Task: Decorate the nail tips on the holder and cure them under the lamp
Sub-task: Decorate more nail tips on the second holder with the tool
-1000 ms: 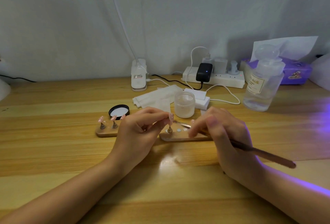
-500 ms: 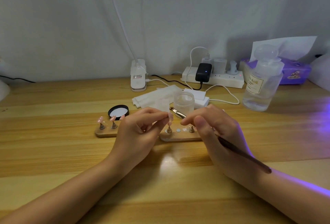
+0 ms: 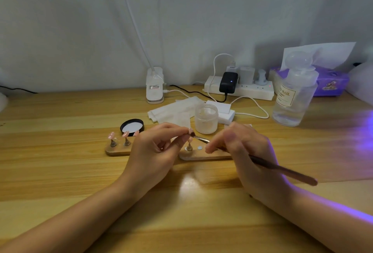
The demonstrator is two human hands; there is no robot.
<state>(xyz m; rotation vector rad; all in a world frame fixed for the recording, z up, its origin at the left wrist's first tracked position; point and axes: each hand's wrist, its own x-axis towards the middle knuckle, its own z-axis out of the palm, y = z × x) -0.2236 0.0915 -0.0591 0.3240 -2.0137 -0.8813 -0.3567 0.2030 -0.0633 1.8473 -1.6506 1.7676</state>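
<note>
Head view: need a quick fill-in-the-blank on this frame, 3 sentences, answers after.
1. The right hand holds a ____ whose tip meets the nail tip.
2. The left hand pinches that nail tip above the wooden ____.
3. The black lid lies to the ____ of the frosted jar.

Missing words: brush; holder; left

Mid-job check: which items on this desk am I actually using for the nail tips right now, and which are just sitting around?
In use: left hand pinching nail tip; right hand holding brush; wooden holder; open jar; jar lid.

Lying about: power strip, liquid bottle, tissue box, wipes.
</note>
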